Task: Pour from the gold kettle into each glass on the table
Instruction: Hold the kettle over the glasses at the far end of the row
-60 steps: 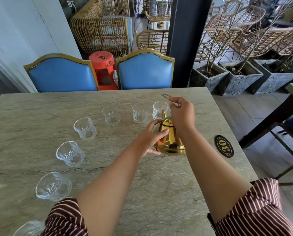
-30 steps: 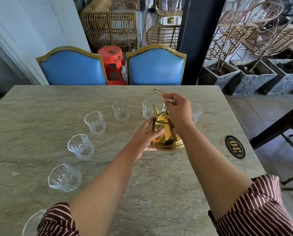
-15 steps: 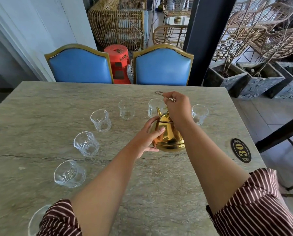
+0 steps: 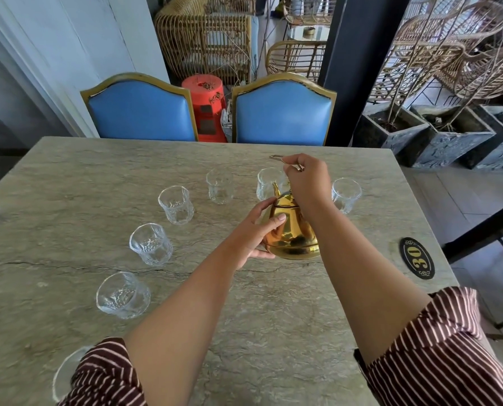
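A gold kettle stands near the middle right of the stone table, its spout pointing away toward a clear glass. My right hand grips the thin wire handle above the lid. My left hand presses against the kettle's left side. Several clear glasses curve around to the left: one at far right, then, and one half hidden under my left sleeve. All look empty.
A black oval number plate reading 30 lies near the table's right edge. Two blue padded chairs stand at the far side. A dark pillar and stone planters are beyond on the right.
The kettle shifted left from in front of the rightmost glass, so that glass now shows, and its spout points at the second glass. The view drifted; both hands kept their hold.
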Demonstrator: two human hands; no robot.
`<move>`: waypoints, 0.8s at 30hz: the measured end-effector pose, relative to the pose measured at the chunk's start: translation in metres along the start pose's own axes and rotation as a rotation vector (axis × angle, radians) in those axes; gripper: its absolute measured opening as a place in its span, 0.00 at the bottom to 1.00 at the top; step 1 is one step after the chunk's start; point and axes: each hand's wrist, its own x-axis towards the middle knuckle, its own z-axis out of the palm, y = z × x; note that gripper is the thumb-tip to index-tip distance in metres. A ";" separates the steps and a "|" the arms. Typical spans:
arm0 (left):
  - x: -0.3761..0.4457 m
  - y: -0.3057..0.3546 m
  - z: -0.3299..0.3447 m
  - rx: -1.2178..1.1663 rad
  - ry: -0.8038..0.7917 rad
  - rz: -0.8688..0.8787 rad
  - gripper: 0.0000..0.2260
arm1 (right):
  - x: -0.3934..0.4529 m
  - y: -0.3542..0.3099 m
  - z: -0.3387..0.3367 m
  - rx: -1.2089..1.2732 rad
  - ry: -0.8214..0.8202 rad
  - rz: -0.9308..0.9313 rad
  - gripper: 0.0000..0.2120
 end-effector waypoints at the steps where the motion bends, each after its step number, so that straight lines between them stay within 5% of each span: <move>1: 0.000 0.000 0.000 -0.001 -0.001 -0.001 0.23 | 0.000 0.000 0.000 -0.001 0.001 -0.001 0.10; 24: 0.002 0.001 -0.001 -0.034 -0.012 -0.007 0.24 | 0.004 -0.006 0.000 -0.046 -0.005 0.011 0.09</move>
